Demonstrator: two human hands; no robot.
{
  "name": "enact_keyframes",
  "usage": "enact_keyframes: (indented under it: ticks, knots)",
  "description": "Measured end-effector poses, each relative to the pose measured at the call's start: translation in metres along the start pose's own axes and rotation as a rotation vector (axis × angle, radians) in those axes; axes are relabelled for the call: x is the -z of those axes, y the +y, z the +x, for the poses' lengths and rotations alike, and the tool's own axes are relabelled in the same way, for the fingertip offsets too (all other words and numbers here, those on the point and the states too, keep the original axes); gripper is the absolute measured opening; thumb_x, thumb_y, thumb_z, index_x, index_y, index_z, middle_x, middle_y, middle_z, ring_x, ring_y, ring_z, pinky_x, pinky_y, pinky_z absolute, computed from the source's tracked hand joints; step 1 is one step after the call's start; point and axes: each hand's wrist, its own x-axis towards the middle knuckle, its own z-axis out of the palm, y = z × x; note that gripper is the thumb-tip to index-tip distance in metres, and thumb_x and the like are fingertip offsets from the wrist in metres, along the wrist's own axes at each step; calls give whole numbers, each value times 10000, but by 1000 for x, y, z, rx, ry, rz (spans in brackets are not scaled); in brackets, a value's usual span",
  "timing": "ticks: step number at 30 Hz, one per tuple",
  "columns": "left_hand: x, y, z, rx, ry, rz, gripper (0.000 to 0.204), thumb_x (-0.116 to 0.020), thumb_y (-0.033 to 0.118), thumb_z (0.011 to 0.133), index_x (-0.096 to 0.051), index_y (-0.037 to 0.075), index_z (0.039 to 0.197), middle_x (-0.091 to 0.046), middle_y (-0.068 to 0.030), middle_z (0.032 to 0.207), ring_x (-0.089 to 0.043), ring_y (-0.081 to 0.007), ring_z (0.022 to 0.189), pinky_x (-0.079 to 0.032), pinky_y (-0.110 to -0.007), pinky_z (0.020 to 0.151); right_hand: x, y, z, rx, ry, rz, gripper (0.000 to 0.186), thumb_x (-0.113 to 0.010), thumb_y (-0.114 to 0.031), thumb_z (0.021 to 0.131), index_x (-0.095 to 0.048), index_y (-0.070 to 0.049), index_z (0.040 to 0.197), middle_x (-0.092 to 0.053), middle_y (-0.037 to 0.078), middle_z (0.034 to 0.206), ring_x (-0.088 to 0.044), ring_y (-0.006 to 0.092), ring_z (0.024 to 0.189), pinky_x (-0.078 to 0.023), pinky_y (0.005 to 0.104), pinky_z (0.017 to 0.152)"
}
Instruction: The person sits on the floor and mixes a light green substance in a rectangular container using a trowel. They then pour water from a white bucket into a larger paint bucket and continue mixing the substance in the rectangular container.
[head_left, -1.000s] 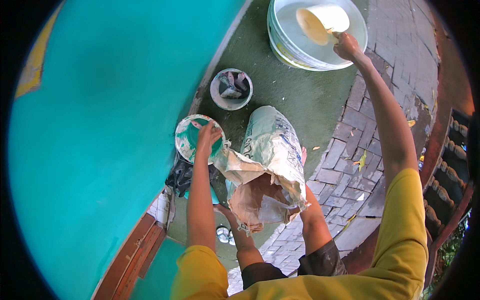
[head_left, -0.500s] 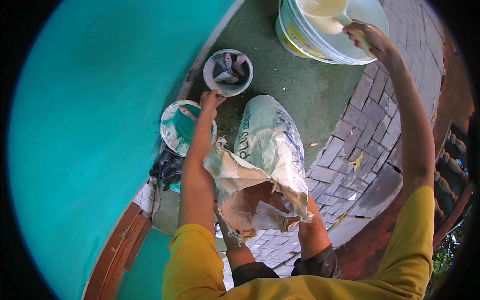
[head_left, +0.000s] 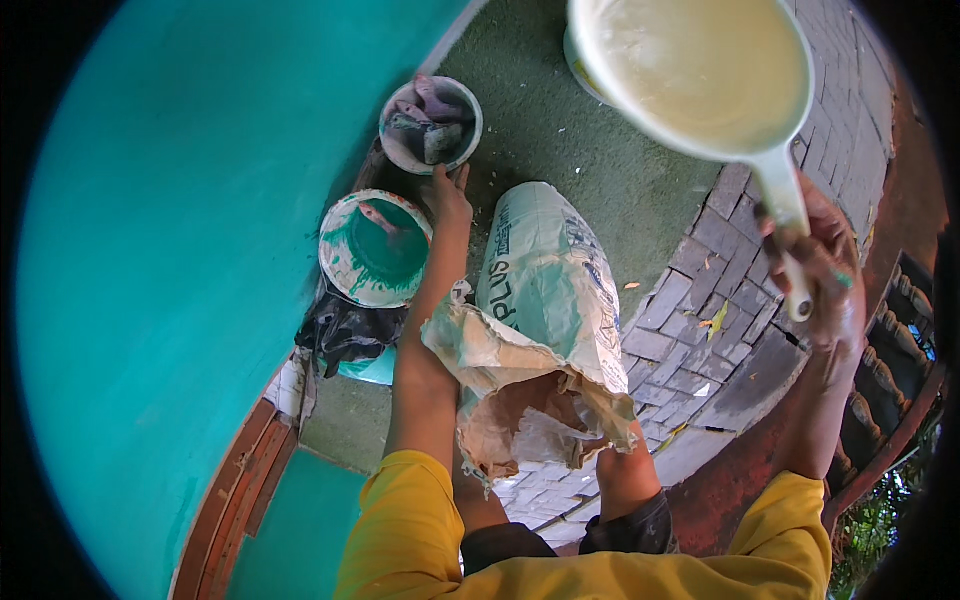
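Observation:
My right hand (head_left: 825, 265) is closed around the handle of a large white plastic dipper (head_left: 770, 185), raised at the upper right. Pale, cloudy liquid (head_left: 710, 75) fills much of its bowl. My left hand (head_left: 450, 198) reaches forward to the near rim of a small round tub (head_left: 390, 150); its fingers look apart and touch or nearly touch that rim. Inside the tub lie brushes with pinkish handles and a dark grey block. Between my arms stands a torn-open paper sack (head_left: 550, 260), its ragged mouth toward me, with a brown inside and a loose whitish flap.
Left of my forearm stands a paint-smeared bucket (head_left: 340, 270) with green paint and a brush. Below it is a black plastic bag (head_left: 350, 335). A turquoise wall (head_left: 180, 230) borders the left. The dipper mostly hides a big bucket (head_left: 580, 70). Paving bricks (head_left: 690, 300) lie at right.
The dipper has come up out of the big bucket and nearer, now holding liquid. The small tub has shifted away and left, its contents turned; my left hand has moved slightly right.

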Motion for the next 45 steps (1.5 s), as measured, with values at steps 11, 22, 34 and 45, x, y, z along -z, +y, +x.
enact_keyframes:
  ticks: [11, 22, 34, 45]
  knots:
    - [-37, 85, -14, 546, -349, 959, 390, -351, 184, 977, -424, -125, 1203, -550, -261, 1170, -584, -317, 1075, -494, -384, 946, -117, 103, 85, 164, -105, -376, 447, -551, 1, 764, -584, -26, 1209, -660, 187, 981, -648, 283, 850, -493, 370, 773]
    - [-58, 95, 50, 74, -485, 1046, 282, -369, 206, 951, -534, 24, 1089, -619, -108, 1006, -611, -172, 906, -517, -316, 721, -180, 106, 99, 386, 109, -686, 451, -580, -27, 743, -587, -83, 1190, -625, 166, 975, -628, 356, 850, -515, 432, 766]
    - [-48, 110, 74, -1317, -759, 1030, 660, -663, 380, 792, -453, 75, 1338, -457, -179, 1363, -434, -336, 1253, -353, -461, 1017, -164, 93, 94, 673, 134, -836, 446, -586, 15, 730, -592, -154, 1143, -551, 103, 1089, -642, 312, 783, -544, 394, 663]
    - [-59, 143, 29, -1335, -369, 1783, 251, -533, 285, 839, -595, 57, 921, -671, -94, 822, -608, -366, 671, -480, -473, 686, -34, 92, 112, 788, 514, -508, 407, -629, -20, 794, -537, -15, 1190, -624, 176, 992, -654, 305, 837, -518, 361, 746]
